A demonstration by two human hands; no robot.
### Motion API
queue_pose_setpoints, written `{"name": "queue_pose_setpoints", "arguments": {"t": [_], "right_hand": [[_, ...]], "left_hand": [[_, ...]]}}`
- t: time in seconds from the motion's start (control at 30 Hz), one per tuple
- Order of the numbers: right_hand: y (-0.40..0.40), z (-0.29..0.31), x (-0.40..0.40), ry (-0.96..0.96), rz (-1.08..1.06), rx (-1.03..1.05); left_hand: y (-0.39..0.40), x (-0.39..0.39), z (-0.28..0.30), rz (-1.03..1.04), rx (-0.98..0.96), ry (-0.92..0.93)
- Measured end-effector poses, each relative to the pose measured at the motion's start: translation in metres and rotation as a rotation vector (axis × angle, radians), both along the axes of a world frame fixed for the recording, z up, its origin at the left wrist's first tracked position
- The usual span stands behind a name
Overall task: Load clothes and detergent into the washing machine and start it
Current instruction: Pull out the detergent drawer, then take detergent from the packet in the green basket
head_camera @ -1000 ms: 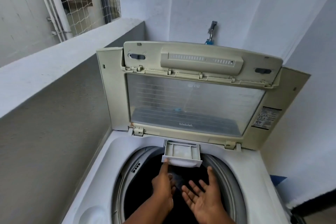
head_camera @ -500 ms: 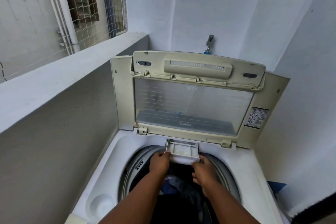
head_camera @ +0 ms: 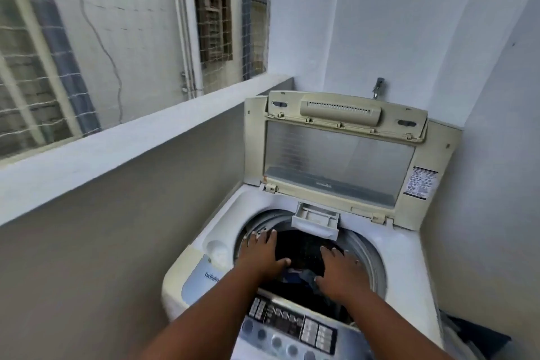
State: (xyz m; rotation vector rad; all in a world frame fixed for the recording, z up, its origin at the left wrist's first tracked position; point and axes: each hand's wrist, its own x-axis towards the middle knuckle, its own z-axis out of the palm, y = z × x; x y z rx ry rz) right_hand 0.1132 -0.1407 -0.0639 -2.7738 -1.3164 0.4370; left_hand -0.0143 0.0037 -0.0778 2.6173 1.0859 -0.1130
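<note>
A white top-loading washing machine (head_camera: 409,266) stands in a narrow corner with its cream lid (head_camera: 339,161) raised upright. A small detergent drawer (head_camera: 317,221) sticks out over the back of the drum opening. Dark clothes (head_camera: 304,260) fill the drum, with a bit of blue fabric between my hands. My left hand (head_camera: 260,254) hovers over the drum's left rim with fingers spread and holds nothing. My right hand (head_camera: 340,275) is spread flat over the right side of the clothes. The control panel (head_camera: 292,321) with buttons lies under my forearms.
A grey parapet wall with a white ledge (head_camera: 122,149) runs close along the machine's left side. White walls close in behind and to the right. A tap (head_camera: 379,86) is mounted on the back wall above the lid. Dark blue things (head_camera: 479,339) sit at the lower right.
Both hands let go of the detergent drawer's front and drew back toward me over the drum, fingers now spread. The view pulled back and turned left, so the control panel shows.
</note>
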Motion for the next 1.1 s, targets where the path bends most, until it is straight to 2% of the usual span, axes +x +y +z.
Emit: {"name": "queue_pose_setpoints", "arguments": {"t": [0.17,0.37,0.53,0.67,0.83,0.97,1.1], "right_hand": [[-0.033,0.043,-0.051,-0.097,0.212,0.018],[-0.021,0.13,-0.132,-0.246,0.468,0.233],[-0.001,0.207,-0.231,-0.216,0.674,0.456],[0.008,0.264,-0.315,-0.166,0.809,0.618],[0.026,0.308,-0.407,-0.161,0.961,0.75],[0.058,0.319,-0.456,-0.148,1.004,0.721],[0.093,0.322,-0.477,-0.027,0.977,0.635]], "left_hand": [[-0.055,-0.064,0.049,0.147,0.073,-0.054],[-0.09,-0.165,0.144,0.307,0.291,-0.144],[-0.108,-0.279,0.237,0.408,0.516,-0.199],[-0.115,-0.358,0.288,0.484,0.655,-0.213],[-0.103,-0.447,0.318,0.559,0.723,-0.184],[-0.079,-0.501,0.327,0.591,0.688,-0.116],[-0.048,-0.535,0.327,0.548,0.674,-0.05]]}}
